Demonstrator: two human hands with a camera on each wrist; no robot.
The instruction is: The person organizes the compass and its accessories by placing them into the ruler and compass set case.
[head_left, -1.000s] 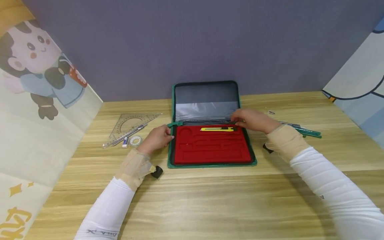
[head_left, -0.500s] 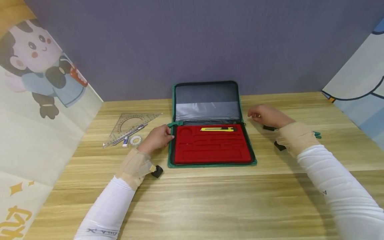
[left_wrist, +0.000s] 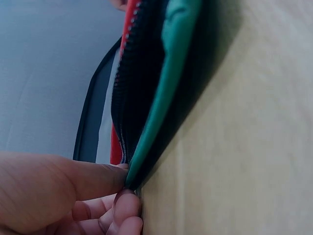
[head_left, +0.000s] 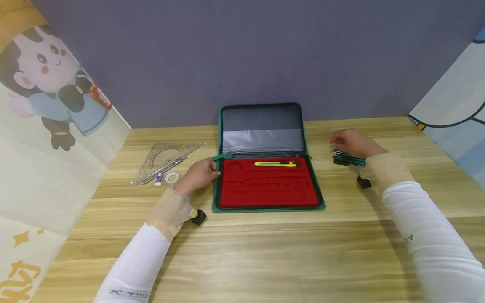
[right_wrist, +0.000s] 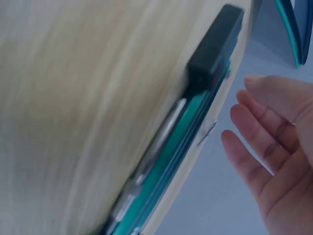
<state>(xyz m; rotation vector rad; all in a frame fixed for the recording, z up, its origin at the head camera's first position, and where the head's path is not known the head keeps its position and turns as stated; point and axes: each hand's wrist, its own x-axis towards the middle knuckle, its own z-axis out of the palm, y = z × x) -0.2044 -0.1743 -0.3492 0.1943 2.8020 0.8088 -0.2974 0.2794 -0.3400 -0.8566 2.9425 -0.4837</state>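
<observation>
Hands point(head_left: 197, 176) point(head_left: 356, 144), two, left pinching one case point(head_left: 269, 196), one cutter point(head_left: 274, 164) inside

High behind both hands, the head camera looks forward and down, wide, catching the left hand point(head_left: 198, 173), right hand point(head_left: 356, 143) and case point(head_left: 269, 209) together. In tight at the left wrist, the view peers past the thumb along the case's edge, shared with the head. The right wrist's, close too, looks past the fingers, sharing the green pencils point(right_wrist: 171, 147) beside that hand with the head.
</observation>
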